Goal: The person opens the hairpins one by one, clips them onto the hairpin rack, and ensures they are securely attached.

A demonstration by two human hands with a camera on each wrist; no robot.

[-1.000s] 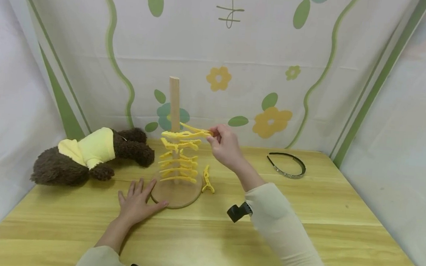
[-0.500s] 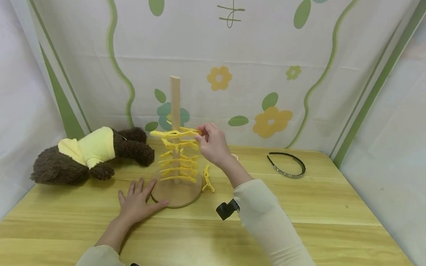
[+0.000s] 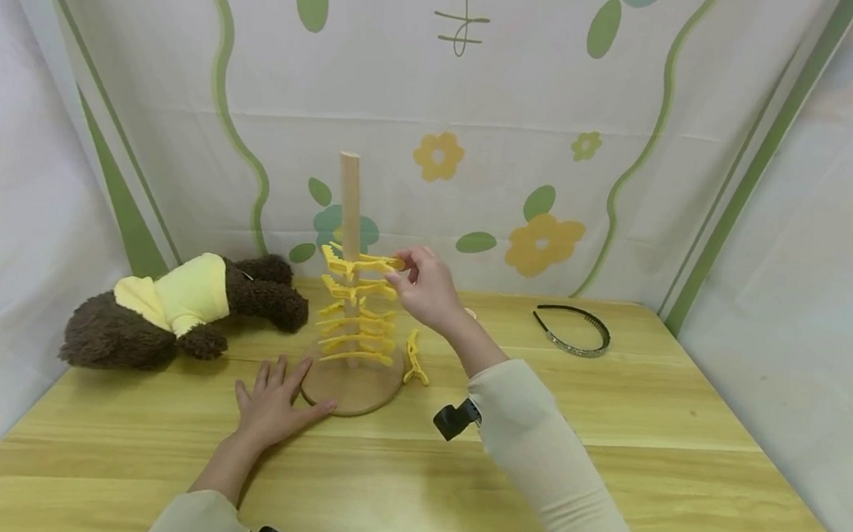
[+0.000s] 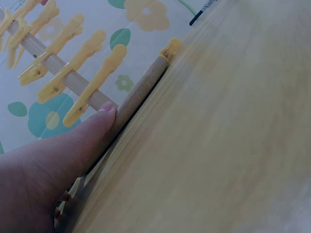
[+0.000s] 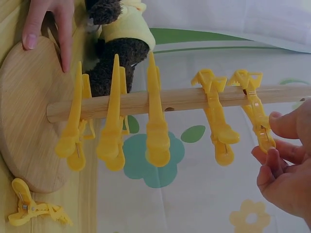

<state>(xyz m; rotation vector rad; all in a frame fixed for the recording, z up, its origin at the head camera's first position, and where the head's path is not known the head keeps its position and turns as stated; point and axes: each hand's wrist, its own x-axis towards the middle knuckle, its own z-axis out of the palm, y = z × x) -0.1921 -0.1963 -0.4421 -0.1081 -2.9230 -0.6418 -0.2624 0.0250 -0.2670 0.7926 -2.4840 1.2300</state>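
Observation:
A wooden post rises from a round base, with several yellow hair clips clamped along it, one above another. Up at the highest hair clip, my right hand pinches its tail end between thumb and fingers; the clip's toothed arms straddle the post. My left hand lies with spread fingers at the base's left edge, its thumb resting on the base. One loose yellow hair clip lies on the table just right of the base.
A brown plush bear in a yellow shirt lies on its side at the left. At the back right of the table is a dark headband. A small pale ring-like piece shows behind my right wrist. Flowered cloth walls the back.
My right hand has moved left, bringing the top hair clip onto the post. Its arms, spread wide half a second ago, have closed around the post. The left hand stays put.

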